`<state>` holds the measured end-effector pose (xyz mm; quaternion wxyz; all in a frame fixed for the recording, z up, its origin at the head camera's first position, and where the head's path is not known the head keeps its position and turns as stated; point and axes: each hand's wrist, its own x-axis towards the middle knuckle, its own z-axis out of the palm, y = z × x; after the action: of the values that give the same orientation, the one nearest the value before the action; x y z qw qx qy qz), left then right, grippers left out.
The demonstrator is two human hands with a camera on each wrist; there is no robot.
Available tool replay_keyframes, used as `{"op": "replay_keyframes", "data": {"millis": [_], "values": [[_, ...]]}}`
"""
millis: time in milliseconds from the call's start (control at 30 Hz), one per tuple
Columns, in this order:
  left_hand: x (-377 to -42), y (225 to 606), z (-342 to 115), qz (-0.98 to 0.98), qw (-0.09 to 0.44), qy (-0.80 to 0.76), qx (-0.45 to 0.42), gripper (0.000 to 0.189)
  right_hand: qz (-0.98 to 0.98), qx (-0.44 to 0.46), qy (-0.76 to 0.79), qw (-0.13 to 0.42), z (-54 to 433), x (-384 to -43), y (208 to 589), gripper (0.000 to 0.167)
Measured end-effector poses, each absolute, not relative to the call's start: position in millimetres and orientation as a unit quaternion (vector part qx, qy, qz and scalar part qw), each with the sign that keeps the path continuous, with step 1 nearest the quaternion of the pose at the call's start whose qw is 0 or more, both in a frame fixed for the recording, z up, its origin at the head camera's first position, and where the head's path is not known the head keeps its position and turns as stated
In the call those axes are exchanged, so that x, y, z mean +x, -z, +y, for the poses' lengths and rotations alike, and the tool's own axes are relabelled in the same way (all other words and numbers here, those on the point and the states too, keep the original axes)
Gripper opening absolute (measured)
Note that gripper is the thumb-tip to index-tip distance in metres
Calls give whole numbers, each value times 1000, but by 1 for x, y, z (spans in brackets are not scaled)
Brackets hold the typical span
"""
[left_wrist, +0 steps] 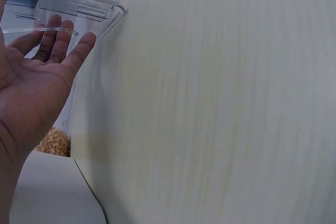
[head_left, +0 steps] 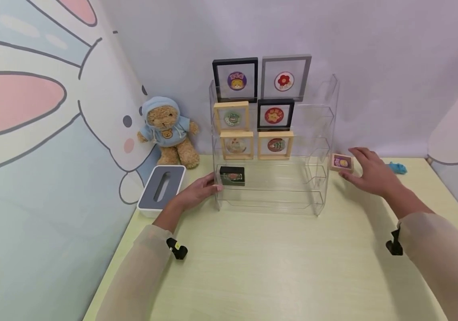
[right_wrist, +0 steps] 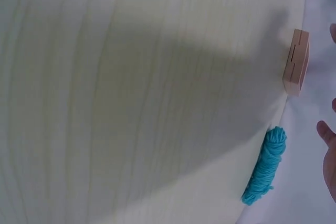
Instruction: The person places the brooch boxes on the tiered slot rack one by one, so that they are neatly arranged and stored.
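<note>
A clear acrylic rack [head_left: 273, 178] stands upright on the table, with small square picture frames on its tiers. My left hand [head_left: 200, 191] is at the rack's lower left side, fingers loosely spread against the clear plastic in the left wrist view. Right by its fingertips, a small black frame [head_left: 232, 182] sits on a low tier. On the right, my right hand [head_left: 371, 173] reaches over the table with thumb and fingers spread around a small light-wood frame [head_left: 341, 163], which lies flat. The right wrist view shows the fingertips apart from this wooden frame [right_wrist: 296, 62].
A teal yarn bundle [right_wrist: 265, 166] lies right of the wooden frame. Left of the rack are a teddy bear [head_left: 168, 131] in a blue hoodie and a white tissue box [head_left: 161, 189] with a grey lid. Walls with cartoon drapes bound the table's back and sides.
</note>
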<state>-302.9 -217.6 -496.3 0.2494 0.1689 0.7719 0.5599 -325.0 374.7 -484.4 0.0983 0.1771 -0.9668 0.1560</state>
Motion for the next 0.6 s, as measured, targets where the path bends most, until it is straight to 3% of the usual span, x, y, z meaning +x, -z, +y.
{"op": "replay_keyframes", "data": {"millis": [100,233,600], "values": [[-303,496,-217,771,250,-561,170,78,-977,142,-157,30,378,-335,492,98],[-303,494,-216,768,252,-564,169,78,-978,115,-175,-20,377,-344,499,109],[-303,496,-217,766,252,-566,170,80,-975,106,-193,-45,377,-358,509,107]]}}
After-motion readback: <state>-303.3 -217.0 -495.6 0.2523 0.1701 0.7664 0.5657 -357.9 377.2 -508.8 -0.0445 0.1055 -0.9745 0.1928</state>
